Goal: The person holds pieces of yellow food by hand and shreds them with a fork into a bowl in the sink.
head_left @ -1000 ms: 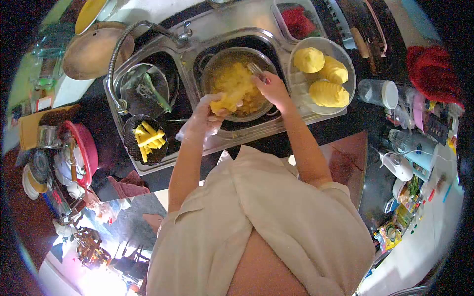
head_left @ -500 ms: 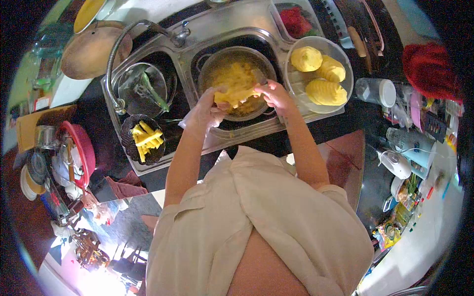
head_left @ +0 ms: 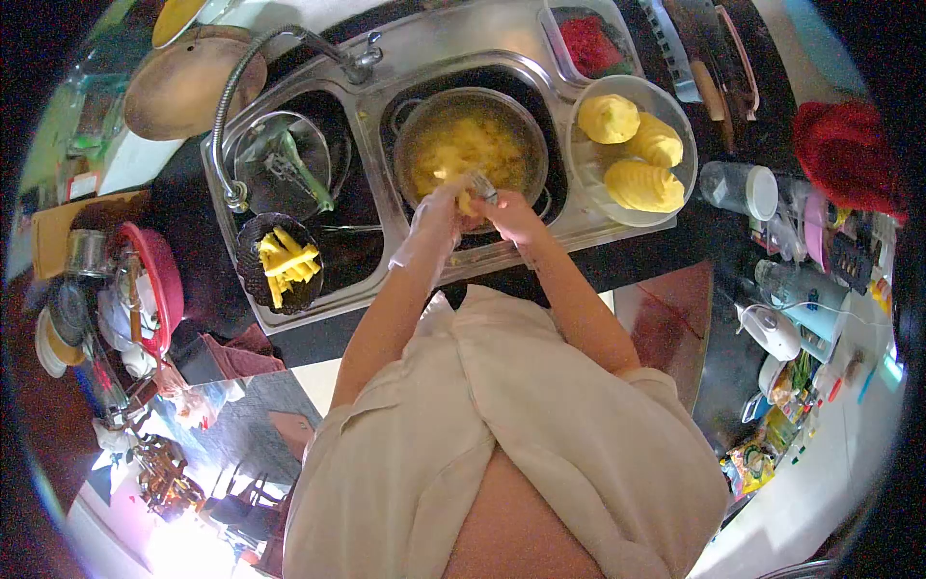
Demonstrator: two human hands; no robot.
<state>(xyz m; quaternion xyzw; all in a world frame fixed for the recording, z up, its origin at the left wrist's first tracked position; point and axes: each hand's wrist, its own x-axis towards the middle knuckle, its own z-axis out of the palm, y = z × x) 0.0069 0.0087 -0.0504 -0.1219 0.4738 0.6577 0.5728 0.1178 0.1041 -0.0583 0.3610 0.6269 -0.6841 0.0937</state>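
A metal pot (head_left: 533,145) stands in the right sink basin, with shredded yellow pineapple (head_left: 463,145) inside it. Over its near rim, my left hand (head_left: 436,220), in a clear plastic glove, is closed around a pineapple piece (head_left: 466,205), mostly hidden by the fingers. My right hand (head_left: 516,218) grips a small metal utensil with a fork-like head (head_left: 482,185), held against or very close to the piece. To the right, peeled pineapples (head_left: 643,185) sit in a clear round tub (head_left: 590,181). Yellow pineapple strips (head_left: 287,262) lie in a black basket (head_left: 251,280) at the left.
A flexible faucet (head_left: 228,125) arches over the left basin, where a clear bowl (head_left: 253,154) holds a green-handled utensil (head_left: 307,179). A knife (head_left: 709,92) lies at the back right, near a container of red stuff (head_left: 588,43). A jar (head_left: 733,188) stands farther right.
Both hands have come closer together and lower, toward the pot's near edge. The pineapple piece, plainly visible before, is now mostly covered by my fingers. The view has shifted slightly.
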